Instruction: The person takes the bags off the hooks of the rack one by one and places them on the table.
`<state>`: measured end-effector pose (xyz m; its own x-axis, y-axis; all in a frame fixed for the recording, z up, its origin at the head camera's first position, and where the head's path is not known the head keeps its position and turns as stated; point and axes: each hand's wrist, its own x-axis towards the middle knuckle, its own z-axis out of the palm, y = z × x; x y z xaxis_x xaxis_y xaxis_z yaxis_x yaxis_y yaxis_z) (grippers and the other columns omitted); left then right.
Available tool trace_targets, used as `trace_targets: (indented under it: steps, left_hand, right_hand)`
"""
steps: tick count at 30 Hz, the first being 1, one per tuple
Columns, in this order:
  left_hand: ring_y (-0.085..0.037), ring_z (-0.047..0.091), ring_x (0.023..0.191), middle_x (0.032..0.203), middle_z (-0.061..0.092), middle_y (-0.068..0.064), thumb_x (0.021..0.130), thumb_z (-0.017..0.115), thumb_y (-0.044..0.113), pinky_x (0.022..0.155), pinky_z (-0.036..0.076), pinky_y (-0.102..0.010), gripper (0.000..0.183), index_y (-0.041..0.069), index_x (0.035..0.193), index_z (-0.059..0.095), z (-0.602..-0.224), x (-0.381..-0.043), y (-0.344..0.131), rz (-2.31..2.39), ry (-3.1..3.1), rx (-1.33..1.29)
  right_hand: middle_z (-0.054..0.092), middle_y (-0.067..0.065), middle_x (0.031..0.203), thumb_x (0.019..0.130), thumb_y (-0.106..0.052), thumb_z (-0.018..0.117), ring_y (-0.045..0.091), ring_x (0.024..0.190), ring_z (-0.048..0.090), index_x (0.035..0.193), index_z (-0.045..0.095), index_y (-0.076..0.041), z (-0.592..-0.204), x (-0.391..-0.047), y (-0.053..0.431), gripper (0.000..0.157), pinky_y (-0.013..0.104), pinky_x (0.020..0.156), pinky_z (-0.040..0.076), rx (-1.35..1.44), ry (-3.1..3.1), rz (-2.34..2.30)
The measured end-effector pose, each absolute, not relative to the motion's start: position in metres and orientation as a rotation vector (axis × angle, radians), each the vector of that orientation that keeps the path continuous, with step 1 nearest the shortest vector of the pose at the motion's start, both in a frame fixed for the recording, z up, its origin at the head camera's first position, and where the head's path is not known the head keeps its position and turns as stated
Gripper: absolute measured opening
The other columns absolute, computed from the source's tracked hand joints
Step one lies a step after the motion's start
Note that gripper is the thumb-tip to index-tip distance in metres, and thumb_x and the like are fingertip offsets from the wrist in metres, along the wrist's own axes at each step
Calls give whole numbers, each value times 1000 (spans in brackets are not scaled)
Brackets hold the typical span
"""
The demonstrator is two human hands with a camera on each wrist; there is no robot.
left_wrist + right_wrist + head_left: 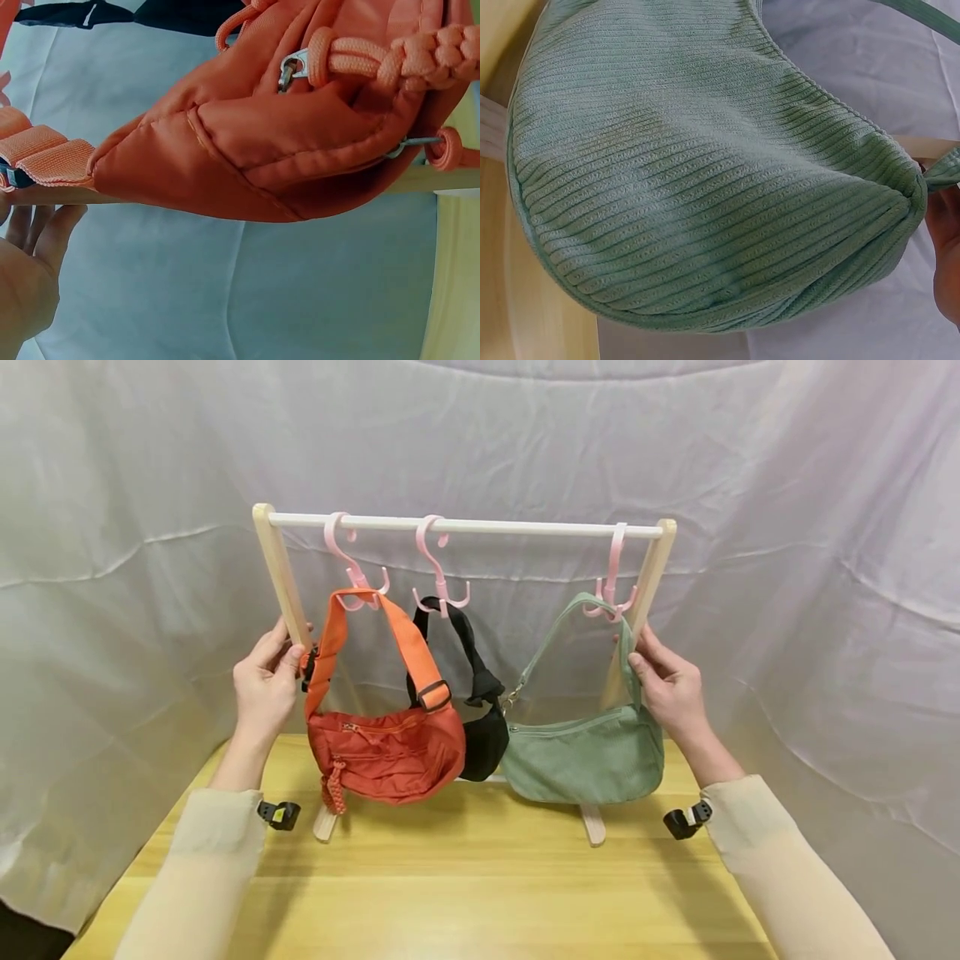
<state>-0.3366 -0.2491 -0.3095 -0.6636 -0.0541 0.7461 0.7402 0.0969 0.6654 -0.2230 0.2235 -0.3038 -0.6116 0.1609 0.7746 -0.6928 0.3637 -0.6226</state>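
Observation:
A small wooden rack with a white top rod [517, 527] stands on the table. My left hand [267, 681] grips its left post [281, 568], beside the orange strap of a red shoulder bag [390, 752]. On the other side my right hand [671, 681] holds the right post [652, 572], next to the strap of a green corduroy bag [585, 760]. Between them hangs a black bag [486, 739], partly hidden by the red one. The left wrist view shows the red bag [247, 157] close up; the green bag [705, 172] fills the right wrist view.
Pink hooks [442, 568] hang from the rod and carry the bags by their straps. Below is a light wooden table [465, 893], with the rack's feet [592, 825] resting on it. A pale curtain [480, 435] hangs behind and at both sides.

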Motion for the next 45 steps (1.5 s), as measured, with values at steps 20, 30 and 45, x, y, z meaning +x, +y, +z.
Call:
trace_targets:
  steps: [20,30,45]
  left_hand:
    - [-10,58,81,117,65,-13,92,56,0,61,46,-15,43,15,132,56,-312,-335,-250,-1712,-1752,-643]
    - [-9,62,89,119,65,-13,92,57,1,65,48,-14,42,13,132,56,-314,-336,-250,-1727,-1739,-647]
    - [-10,65,93,114,66,-9,88,63,-1,70,53,-15,37,5,124,62,-313,-334,-253,-1787,-1676,-618]
  right_hand:
    - [61,19,120,89,12,54,7,104,63,132,50,1,-303,-222,222,45,18,85,50,423,-1849,1311]
    - [58,29,119,90,8,57,3,98,64,134,51,-4,-304,-218,218,46,15,80,51,340,-1906,1187]
    - [60,30,117,87,8,60,9,95,66,131,56,-3,-305,-215,216,45,16,75,53,339,-1857,1114]
